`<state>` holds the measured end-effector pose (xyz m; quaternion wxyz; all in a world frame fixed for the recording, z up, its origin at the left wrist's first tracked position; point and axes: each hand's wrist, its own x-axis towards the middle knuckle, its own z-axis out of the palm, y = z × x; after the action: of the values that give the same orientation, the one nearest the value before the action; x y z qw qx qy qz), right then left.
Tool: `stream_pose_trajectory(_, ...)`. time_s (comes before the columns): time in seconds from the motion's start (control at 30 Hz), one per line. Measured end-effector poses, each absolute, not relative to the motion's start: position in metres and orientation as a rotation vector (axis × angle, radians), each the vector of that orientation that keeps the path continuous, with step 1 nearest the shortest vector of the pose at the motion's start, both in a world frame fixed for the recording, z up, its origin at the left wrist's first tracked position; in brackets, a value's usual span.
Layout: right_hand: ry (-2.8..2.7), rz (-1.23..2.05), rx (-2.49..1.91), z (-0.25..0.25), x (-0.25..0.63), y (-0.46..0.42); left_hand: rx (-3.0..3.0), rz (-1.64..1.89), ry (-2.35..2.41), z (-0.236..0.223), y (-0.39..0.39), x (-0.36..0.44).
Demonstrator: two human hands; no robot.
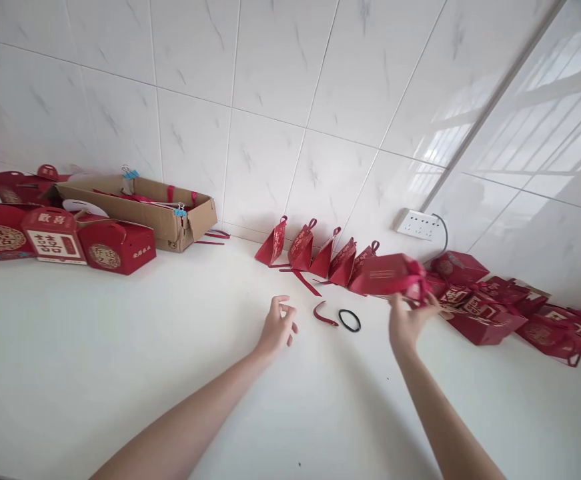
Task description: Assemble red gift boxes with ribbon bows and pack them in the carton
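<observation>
My right hand (408, 319) pinches a red triangular gift box (387, 275) by its ribbon end and holds it just above the white counter, beside a row of several like boxes (320, 252) standing against the tiled wall. My left hand (277, 326) hovers over the counter with its fingers loosely apart and nothing in them. A short red ribbon piece (324, 313) and a black hair tie (349, 321) lie between the two hands.
A cardboard carton (163, 217) with ribbons and clips sits at the back left, with larger red gift boxes (115, 245) before it. More red boxes (490, 310) are heaped at the right. A wall socket (417, 224) with a cable is above them.
</observation>
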<state>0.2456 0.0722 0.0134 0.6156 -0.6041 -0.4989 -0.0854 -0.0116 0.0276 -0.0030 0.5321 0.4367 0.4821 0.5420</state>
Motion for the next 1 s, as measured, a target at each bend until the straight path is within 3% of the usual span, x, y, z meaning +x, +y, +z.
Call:
stream_pose_trajectory(0.23, -2.054, -0.314, -0.717, -0.004, 0.145, -0.008, 1.052, 1.589, 1.081, 0.011, 0.023, -0.044)
stream_pose_trajectory(0.4, -2.0, -0.215, -0.729, -0.006, 0.14, -0.019, 1.347, 1.456, 0.84, 0.025, 0.009, -0.045)
stream_pose_trajectory(0.6, -1.829, -0.062, -0.936, -0.015, 0.144, -0.009, 1.47, 1.411, 1.115, 0.019, 0.005, -0.03)
stream_pose_trajectory(0.7, -1.839, -0.045, -1.023, -0.012, 0.142, -0.013, 1.395, 1.311, 1.0, 0.017, 0.005, -0.023)
stream_pose_trajectory(1.0, -1.736, 0.702, -1.101, 0.011, 0.149, -0.034, 1.535, 1.196, 0.785, 0.021, -0.001, -0.037)
